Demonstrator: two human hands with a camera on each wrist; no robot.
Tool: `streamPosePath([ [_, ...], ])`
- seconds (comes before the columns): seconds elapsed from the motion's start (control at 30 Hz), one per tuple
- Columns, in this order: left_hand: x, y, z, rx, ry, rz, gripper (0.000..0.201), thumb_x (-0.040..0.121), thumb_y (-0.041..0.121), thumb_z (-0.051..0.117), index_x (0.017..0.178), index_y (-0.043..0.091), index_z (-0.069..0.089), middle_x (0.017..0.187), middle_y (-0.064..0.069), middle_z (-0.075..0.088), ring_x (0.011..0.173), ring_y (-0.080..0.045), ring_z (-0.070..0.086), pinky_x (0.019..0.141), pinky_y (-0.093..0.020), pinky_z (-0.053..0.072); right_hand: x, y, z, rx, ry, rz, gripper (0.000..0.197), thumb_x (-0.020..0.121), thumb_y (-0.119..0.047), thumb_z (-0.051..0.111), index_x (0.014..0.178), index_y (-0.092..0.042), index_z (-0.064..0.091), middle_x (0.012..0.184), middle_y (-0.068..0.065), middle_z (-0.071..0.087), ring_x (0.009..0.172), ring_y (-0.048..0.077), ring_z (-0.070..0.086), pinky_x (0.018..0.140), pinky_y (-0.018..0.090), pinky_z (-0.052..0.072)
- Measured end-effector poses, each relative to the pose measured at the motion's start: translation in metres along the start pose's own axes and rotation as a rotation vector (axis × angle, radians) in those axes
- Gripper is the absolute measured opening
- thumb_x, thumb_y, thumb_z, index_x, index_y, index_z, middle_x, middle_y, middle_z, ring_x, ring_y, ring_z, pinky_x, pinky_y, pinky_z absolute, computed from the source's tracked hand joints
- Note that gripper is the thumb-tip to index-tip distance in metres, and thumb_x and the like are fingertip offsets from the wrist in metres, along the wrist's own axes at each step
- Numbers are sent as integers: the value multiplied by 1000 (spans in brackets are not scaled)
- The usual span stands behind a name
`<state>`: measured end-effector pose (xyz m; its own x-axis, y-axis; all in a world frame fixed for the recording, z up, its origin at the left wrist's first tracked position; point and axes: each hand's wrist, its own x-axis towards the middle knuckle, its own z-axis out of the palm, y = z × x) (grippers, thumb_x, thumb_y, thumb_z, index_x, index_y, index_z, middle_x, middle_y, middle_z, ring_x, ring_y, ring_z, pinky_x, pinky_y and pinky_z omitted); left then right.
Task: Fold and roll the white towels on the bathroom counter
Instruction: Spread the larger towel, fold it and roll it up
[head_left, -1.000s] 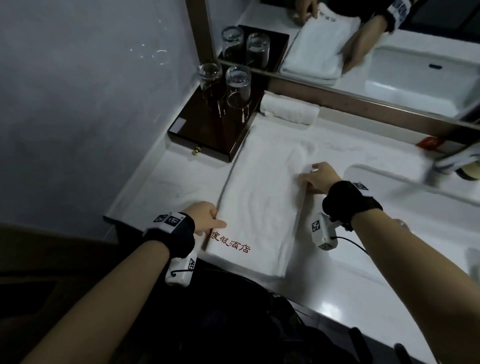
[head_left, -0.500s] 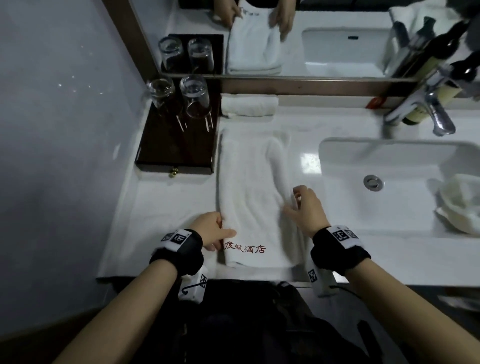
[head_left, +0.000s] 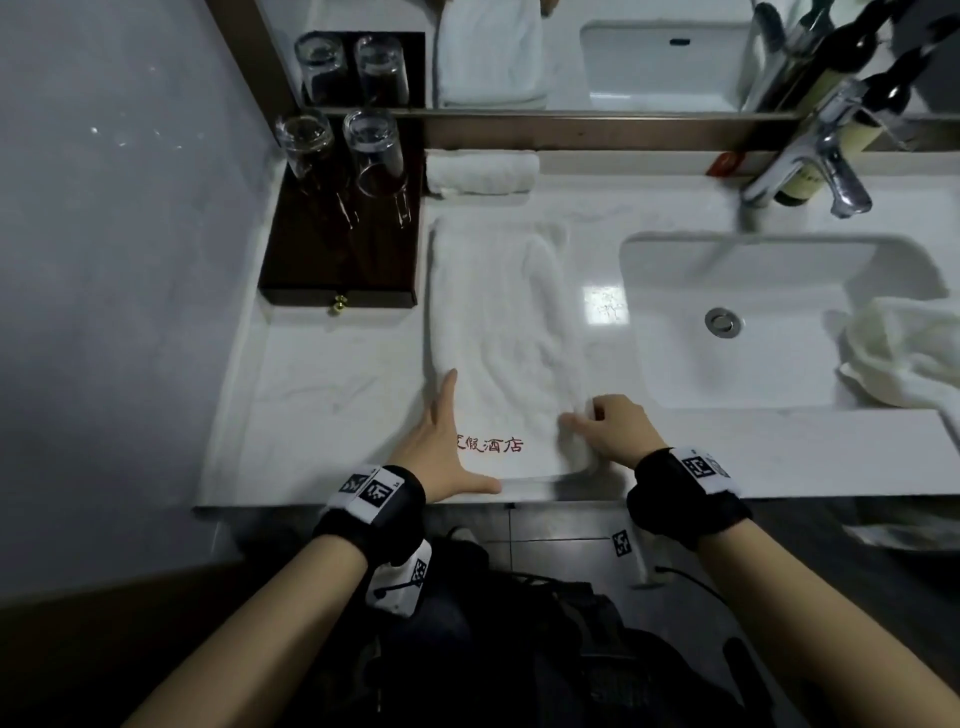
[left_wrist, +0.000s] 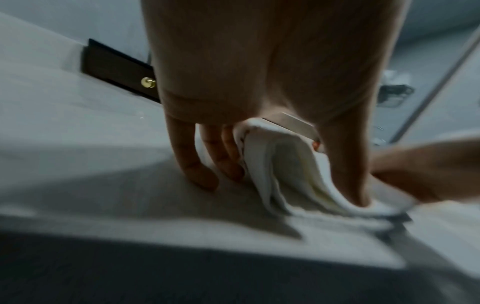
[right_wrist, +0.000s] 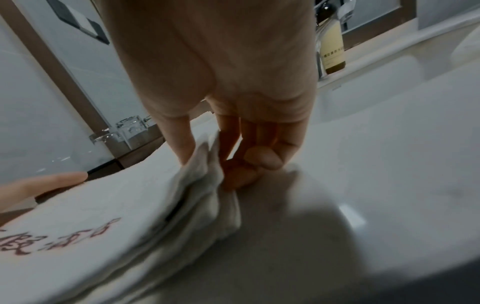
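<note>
A long folded white towel (head_left: 498, 322) with red embroidered characters lies lengthwise on the counter (head_left: 332, 405). My left hand (head_left: 441, 441) rests at its near left corner. The fingers (left_wrist: 192, 164) are straight against the left edge and the thumb (left_wrist: 348, 174) presses on the near edge. My right hand (head_left: 608, 431) pinches the towel's (right_wrist: 103, 205) layered right edge near the front corner, thumb (right_wrist: 182, 144) above and curled fingers (right_wrist: 259, 160) beneath. A rolled white towel (head_left: 480, 174) lies against the mirror ledge behind.
A dark wooden tray (head_left: 311, 260) holding two upturned glasses (head_left: 371, 150) stands left of the towel. The sink basin (head_left: 779, 312) lies to the right, with a crumpled cloth (head_left: 904, 358) on its right rim, a faucet (head_left: 810, 156) and bottles (head_left: 841, 130) behind it.
My right hand has slid down the towel's right edge toward the front corner and now pinches it. My left hand's fingers have straightened along the left edge. The head view has swung to the right.
</note>
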<state>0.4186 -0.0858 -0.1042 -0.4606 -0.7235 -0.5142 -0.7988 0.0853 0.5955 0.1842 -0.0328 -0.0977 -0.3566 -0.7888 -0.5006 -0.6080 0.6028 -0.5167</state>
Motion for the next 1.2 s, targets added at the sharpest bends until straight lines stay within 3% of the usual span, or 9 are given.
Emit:
streamPosePath([
  [0.1,-9,4,22,67,161,14,130,56,35,83,143,35,-14,148,-5,15,128,-33,40,98,-47,44,-8,2,-2,148,16,-6,46,88,-33,61,59,-17,30,59,-1,35,55,15,36,50,29,26],
  [0.37,-22,5,41,-42,484,-60,84,77,36,69,143,24,19,141,-9,39,114,-34,52,83,-44,49,-24,-5,-2,947,-244,146,20,91,-14,59,77,-8,46,66,6,40,49,15,48,46,23,48],
  [0.5,-22,4,34,-45,567,-64,55,86,23,54,136,30,29,133,-2,49,105,-32,58,78,-42,49,-27,-8,-9,932,-291,117,18,93,-13,55,77,-5,52,53,5,51,44,16,55,45,22,48],
  [0.6,-20,-2,28,-8,602,-121,34,90,30,49,122,30,38,118,-2,61,94,-33,61,69,-35,43,-26,-4,-8,826,-220,87,16,90,-11,57,76,-5,50,64,7,46,50,17,54,46,25,53],
  [0.73,-20,-6,27,138,567,-156,22,91,34,47,108,23,40,106,-5,62,82,-33,60,61,-34,38,-25,4,-2,559,-86,41,13,88,-10,59,86,1,54,81,20,56,75,42,64,70,56,57],
  [0.83,-22,-6,31,80,547,-235,19,92,33,45,105,21,40,105,-5,63,84,-33,60,63,-34,39,-27,9,6,509,-91,46,21,86,-13,61,90,6,54,90,25,58,93,49,62,81,63,50],
  [0.93,-28,-10,36,24,505,-302,24,85,18,52,105,21,38,99,-5,66,83,-33,63,66,-34,45,-32,16,12,428,-141,34,23,82,-19,66,81,-5,48,88,20,57,91,43,63,82,61,51],
  [1.03,-35,-15,38,-131,452,-316,26,82,8,49,103,18,39,84,-5,69,59,-26,67,60,-33,53,-35,22,10,182,-180,-19,33,80,-32,70,77,-12,44,84,9,60,85,34,63,77,47,53],
  [1.2,-41,-15,19,-347,63,-326,43,77,23,74,106,15,43,93,0,67,60,-13,66,37,-18,41,-31,20,1,-62,-81,-103,63,76,-51,69,114,-8,44,106,9,61,95,29,60,74,32,46],
])
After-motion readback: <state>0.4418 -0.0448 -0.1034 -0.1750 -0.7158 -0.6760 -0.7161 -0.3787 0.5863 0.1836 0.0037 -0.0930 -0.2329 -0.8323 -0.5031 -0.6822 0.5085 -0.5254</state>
